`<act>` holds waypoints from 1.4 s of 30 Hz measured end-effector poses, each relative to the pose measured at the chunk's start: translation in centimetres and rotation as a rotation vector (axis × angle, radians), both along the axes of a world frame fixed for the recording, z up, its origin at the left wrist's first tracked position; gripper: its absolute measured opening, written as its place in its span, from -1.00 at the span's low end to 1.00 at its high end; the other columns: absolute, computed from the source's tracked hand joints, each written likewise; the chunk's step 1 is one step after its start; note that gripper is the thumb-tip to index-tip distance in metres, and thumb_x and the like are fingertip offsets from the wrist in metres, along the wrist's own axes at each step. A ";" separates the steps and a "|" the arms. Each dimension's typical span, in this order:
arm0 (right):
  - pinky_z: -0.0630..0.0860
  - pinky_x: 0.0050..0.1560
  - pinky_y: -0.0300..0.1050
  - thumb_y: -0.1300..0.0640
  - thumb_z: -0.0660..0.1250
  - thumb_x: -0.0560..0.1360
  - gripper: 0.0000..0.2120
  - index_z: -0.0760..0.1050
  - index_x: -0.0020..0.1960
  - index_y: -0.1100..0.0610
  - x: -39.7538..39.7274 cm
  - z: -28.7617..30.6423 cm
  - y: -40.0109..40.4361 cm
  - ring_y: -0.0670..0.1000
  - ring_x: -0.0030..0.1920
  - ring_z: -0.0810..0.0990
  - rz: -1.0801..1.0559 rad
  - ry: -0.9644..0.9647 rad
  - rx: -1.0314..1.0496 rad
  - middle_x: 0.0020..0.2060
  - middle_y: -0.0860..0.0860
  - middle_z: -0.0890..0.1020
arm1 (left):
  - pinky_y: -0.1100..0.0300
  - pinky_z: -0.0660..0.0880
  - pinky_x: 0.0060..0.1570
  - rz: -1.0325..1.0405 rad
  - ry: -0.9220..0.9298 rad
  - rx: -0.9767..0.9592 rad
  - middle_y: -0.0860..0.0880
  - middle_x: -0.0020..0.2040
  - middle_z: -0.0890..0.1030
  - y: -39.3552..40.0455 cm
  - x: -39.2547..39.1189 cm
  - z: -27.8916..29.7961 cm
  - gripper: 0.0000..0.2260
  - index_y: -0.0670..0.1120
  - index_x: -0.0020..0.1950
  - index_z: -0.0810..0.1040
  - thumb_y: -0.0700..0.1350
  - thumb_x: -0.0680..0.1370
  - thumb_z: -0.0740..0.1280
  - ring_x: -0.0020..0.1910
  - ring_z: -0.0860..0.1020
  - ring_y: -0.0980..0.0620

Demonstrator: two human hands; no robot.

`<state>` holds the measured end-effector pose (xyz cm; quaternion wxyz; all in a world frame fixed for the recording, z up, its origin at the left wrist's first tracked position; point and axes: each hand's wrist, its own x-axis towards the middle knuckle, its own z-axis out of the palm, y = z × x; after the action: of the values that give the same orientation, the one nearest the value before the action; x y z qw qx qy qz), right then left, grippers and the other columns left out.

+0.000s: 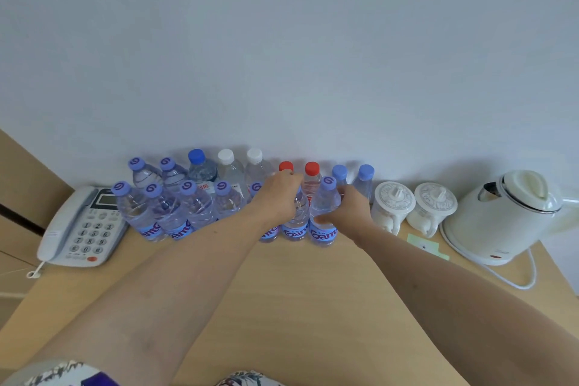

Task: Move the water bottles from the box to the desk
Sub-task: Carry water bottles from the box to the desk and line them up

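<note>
Both hands are out over the table (282, 285), setting bottles into the near row. The left hand (279, 194) is curled round the top of one bottle (296, 222), the right hand (351, 210) grips the body of the bottle beside it (324, 216); both bottles look to be standing on the wood already. So this looks like the placing step, and next I'd expect the fingers to let go cleanly without knocking the neighbours. Water bottles (175, 207) stand two rows deep against the wall, all capped and apparently full. The box isn't in sight. To the right, two lidded mugs (394, 200) and a kettle (507, 213) with its lid tipped up; what's inside them I can't tell.
</note>
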<state>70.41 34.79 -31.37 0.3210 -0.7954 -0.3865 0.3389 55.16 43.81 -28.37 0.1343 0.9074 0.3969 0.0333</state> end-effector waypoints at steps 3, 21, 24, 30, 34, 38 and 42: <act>0.54 0.00 -0.05 0.17 0.62 0.36 -0.49 0.45 0.18 0.22 0.0 0.0 0.0 0.10 0.04 0.60 -0.032 0.004 0.006 0.03 0.12 0.61 | 0.11 0.25 -0.22 -0.004 -0.003 -0.001 -0.07 -0.08 0.37 0.1 0.0 -0.1 -0.66 -0.08 -0.08 0.33 -0.42 0.37 0.38 -0.14 0.38 -0.08; 0.58 0.13 0.02 0.26 0.60 0.32 -0.32 0.40 0.37 0.15 -0.1 -0.4 -0.3 0.10 0.12 0.60 0.026 -0.029 0.007 0.08 0.03 0.60 | -0.07 0.50 0.04 -0.034 0.066 0.008 -0.21 0.23 0.43 -1.6 0.0 0.4 -0.40 -0.15 0.50 0.32 -0.41 0.48 0.30 0.18 0.45 -0.22; 0.54 0.08 -0.04 0.18 0.62 0.30 -0.21 0.35 0.45 0.11 -0.3 0.2 -0.8 0.08 0.15 0.59 0.013 -0.033 0.004 0.15 0.02 0.58 | -0.08 0.52 0.03 -0.099 0.062 0.043 -0.16 0.23 0.44 -1.9 0.0 1.2 -0.43 -0.12 0.47 0.32 -0.31 0.48 0.36 0.20 0.42 -0.18; 0.47 0.13 -0.10 0.01 0.66 0.29 -0.11 0.31 0.50 0.12 0.3 3.1 -3.0 0.06 0.18 0.53 -0.070 -0.168 0.040 0.22 0.04 0.55 | 0.00 0.46 0.15 -0.157 -0.002 0.143 -0.12 0.30 0.44 -1.8 0.9 3.7 -0.54 -0.11 0.37 0.42 -0.11 0.50 0.41 0.32 0.39 -0.17; 0.46 0.13 -0.07 -0.05 0.62 0.30 -0.07 0.27 0.55 0.03 0.5 5.6 -6.1 0.06 0.22 0.51 -0.144 -0.277 0.059 0.28 0.05 0.52 | 0.02 0.36 0.31 -0.236 -0.069 0.205 -0.11 0.42 0.41 -2.6 2.5 5.4 -0.46 -0.09 0.49 0.39 -0.02 0.54 0.39 0.43 0.33 -0.14; 0.35 0.35 -0.03 -0.10 0.59 0.34 -0.06 0.23 0.59 0.00 1.3 7.5 -11.2 0.10 0.48 0.32 -0.218 -0.398 0.025 0.48 0.03 0.39 | 0.01 0.34 0.35 -0.372 -0.093 0.220 -0.09 0.45 0.42 -5.5 5.4 6.6 -0.42 -0.04 0.53 0.36 0.06 0.54 0.40 0.45 0.32 -0.12; 0.35 0.25 -0.05 -0.14 0.56 0.34 -0.08 0.22 0.59 -0.05 2.2 8.7 -18.0 0.11 0.45 0.31 -0.361 -0.470 -0.069 0.48 0.00 0.38 | 0.00 0.33 0.34 -0.552 -0.106 0.210 -0.09 0.45 0.40 -10.9 8.7 7.3 -0.43 -0.02 0.52 0.36 0.10 0.55 0.38 0.45 0.31 -0.13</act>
<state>72.65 16.79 -22.65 0.2506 -0.9184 -0.2909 0.0957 63.90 32.95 -21.07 0.0641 0.9869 0.1218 0.0840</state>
